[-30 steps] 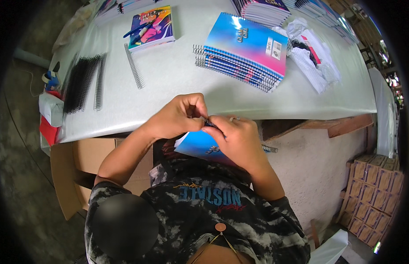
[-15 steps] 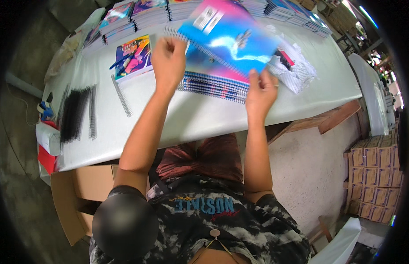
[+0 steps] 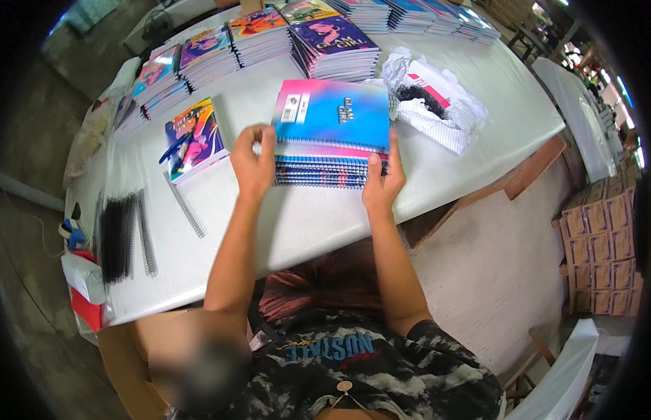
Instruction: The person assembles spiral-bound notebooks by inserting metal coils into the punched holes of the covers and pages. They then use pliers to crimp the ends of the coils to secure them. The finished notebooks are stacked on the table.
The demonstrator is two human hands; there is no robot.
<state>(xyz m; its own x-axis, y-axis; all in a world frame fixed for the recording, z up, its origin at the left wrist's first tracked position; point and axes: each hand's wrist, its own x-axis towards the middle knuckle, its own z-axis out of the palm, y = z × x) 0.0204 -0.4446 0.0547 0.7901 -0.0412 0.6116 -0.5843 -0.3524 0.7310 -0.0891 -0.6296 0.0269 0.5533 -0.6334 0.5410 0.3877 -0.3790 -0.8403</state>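
A spiral notebook (image 3: 325,115) with a blue and pink cover and a white label lies over a stack of spiral-bound notebooks (image 3: 318,171), its coil edge toward me. My left hand (image 3: 254,161) grips its left side, thumb and fingers curled at the edge. At the right corner my right hand (image 3: 385,178) pinches it, thumb in front and fingers along the side. Left of the stack are a colourful-covered block (image 3: 197,140) with a blue pen (image 3: 174,148) on top and a loose black spiral coil (image 3: 185,210). More black coils (image 3: 119,238) lie bunched further left.
Stacks of notebooks (image 3: 336,52) line the far side of the white-covered table (image 3: 325,238). Crumpled white wrapping (image 3: 437,115) with black bits and a red strip sits right of my hands. A tape dispenser (image 3: 72,231) stands at the left edge; cartons (image 3: 602,245) are piled at right.
The blue and pink notebook, tilted and raised before, has come down and straightened over the stack. Both hands moved down toward me with it, and its coil edge now runs level.
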